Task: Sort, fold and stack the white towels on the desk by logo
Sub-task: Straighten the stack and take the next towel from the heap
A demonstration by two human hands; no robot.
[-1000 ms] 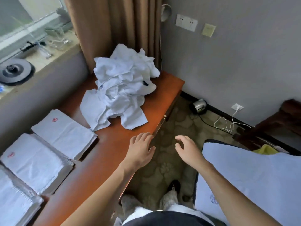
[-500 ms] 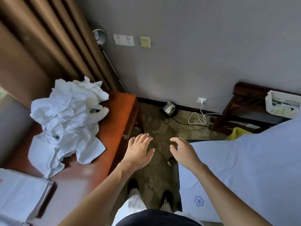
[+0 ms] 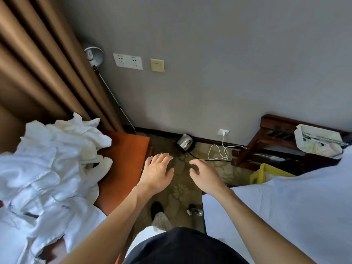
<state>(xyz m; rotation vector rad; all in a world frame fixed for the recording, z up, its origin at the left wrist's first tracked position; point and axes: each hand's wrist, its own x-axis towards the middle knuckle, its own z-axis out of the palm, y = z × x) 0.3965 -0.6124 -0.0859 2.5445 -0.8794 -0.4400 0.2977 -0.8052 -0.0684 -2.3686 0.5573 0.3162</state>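
A crumpled heap of white towels [image 3: 51, 168] lies on the orange-brown desk [image 3: 125, 161] at the left of the head view. My left hand [image 3: 157, 173] hovers just past the desk's right edge, over the carpet, fingers spread and empty. My right hand [image 3: 204, 177] hangs beside it with loosely curved fingers, holding nothing. Both hands are apart from the towels. The folded stacks are out of view.
A bed with white sheets [image 3: 285, 206] fills the right side. Brown curtains [image 3: 38, 63] hang behind the desk. On the patterned carpet sit a metal kettle [image 3: 184, 143], a white cable [image 3: 219, 151] and a yellow bin [image 3: 266, 173]. A dark wooden rack [image 3: 276, 141] stands at the wall.
The view has swung to the right: the folded stacks and window sill have left the frame and the bed has come in. Both hands stay empty, held out in front of me.
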